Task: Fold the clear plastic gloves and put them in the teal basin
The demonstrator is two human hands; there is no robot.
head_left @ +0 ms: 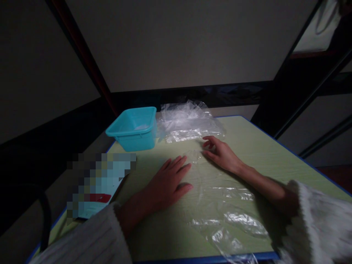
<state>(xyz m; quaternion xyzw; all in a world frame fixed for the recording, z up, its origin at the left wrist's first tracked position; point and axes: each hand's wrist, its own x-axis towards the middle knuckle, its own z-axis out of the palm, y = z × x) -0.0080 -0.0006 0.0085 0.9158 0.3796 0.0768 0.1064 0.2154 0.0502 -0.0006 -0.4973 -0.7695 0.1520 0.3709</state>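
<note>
In the head view, a long, clear, crinkly plastic bag (222,205) is spread on the pale green table with a blue edge (247,135). Its long way is slanted from between the two hands down to the near edge, and a bit of it is hung over there. The left hand (172,185) is laid palm down just left of the bag, with fingers spread and nothing seen to be held. The right hand (220,154) is held by the bag's far end, thumb and fingers loosely bent with a gap between; no grip is seen, and touching cannot be told. The far end is found closer to the right thumb.

Behind the hands, a shiny pile of clear plastic bags (192,123) is set beside a bright blue plastic tub (137,142). A flat, light blue thing with a red patch (100,198) is partly blurred out at the left. Nothing is seen to be put between the hands and the bag
</note>
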